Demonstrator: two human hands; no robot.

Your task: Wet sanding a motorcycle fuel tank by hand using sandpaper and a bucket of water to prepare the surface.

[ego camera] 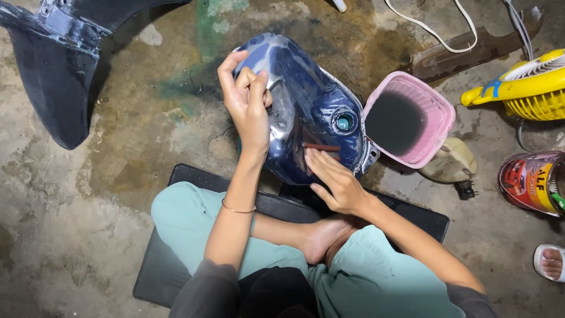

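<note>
**Hand-sanding a blue motorcycle fuel tank on the workshop floor**

On the stained concrete floor (88,194), just beyond the person's crossed legs, a dark blue motorcycle fuel tank (306,103) is lying with its filler opening (345,121) facing up. The left hand (247,106) is gripping the tank's far left shoulder, its fingers (231,62) curled over the edge and pressing together against the shell. The right hand (336,179) is lying flat on the near right flank, its fingers (319,160) stretched out side by side and pressing on a small reddish-brown strip, seemingly abrasive paper (321,146).

Judging from the surface, the work is sitting somewhere midway: dull grey scuffed patches are showing near the left hand, while most of the paint is still shining and reflecting light.

To the right, a pink plastic basin (409,118) of dark liquid is standing touching the tank. Further right, a yellow fan (524,88) and a paint tin (532,179) are being cut off by the frame edge. A black fender panel (53,76) is lying far left. The tank's underside and far side are staying hidden, and the strip's texture is too small to confirm.
</note>
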